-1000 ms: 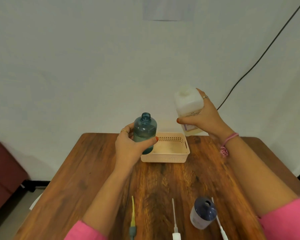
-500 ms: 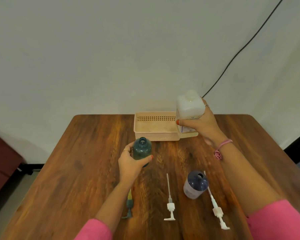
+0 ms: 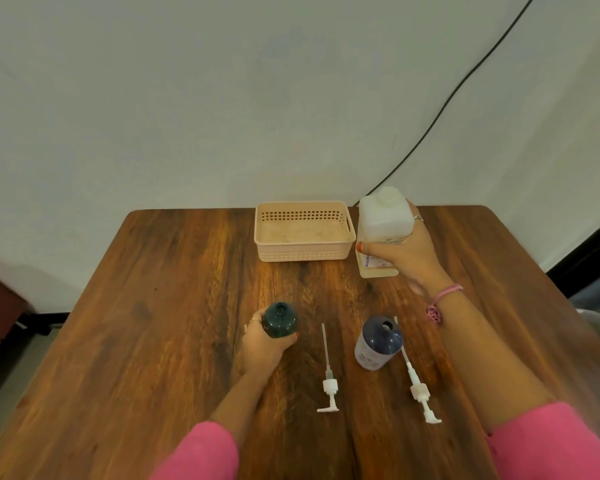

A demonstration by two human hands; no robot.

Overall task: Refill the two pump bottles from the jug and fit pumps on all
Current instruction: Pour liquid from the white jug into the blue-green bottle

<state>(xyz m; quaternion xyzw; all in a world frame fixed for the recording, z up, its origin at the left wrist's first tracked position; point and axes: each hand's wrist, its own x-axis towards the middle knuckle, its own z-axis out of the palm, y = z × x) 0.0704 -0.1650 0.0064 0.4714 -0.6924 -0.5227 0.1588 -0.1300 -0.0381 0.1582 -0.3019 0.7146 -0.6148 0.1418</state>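
My left hand (image 3: pixel 262 346) is curled round the teal bottle (image 3: pixel 280 320), which stands upright on the table (image 3: pixel 174 306) left of centre, its mouth open and no pump on it; my right hand (image 3: pixel 404 252) grips the jug (image 3: pixel 381 223) at the far right, upright, just beside the basket (image 3: pixel 303 230), and I cannot tell whether its base touches the wood; the blue bottle (image 3: pixel 378 341) stands near me on the right, between my arms, also open at the top and apart from both hands; one white pump (image 3: pixel 328 372) lies flat between the two bottles, tube pointing away from me; a second pump (image 3: pixel 417 386) lies just right of the blue bottle, its tube running behind it; a black cable (image 3: pixel 458 88) slants down the wall behind the jug; both my sleeves are pink, and a pink band (image 3: pixel 442 299) sits on my right wrist.
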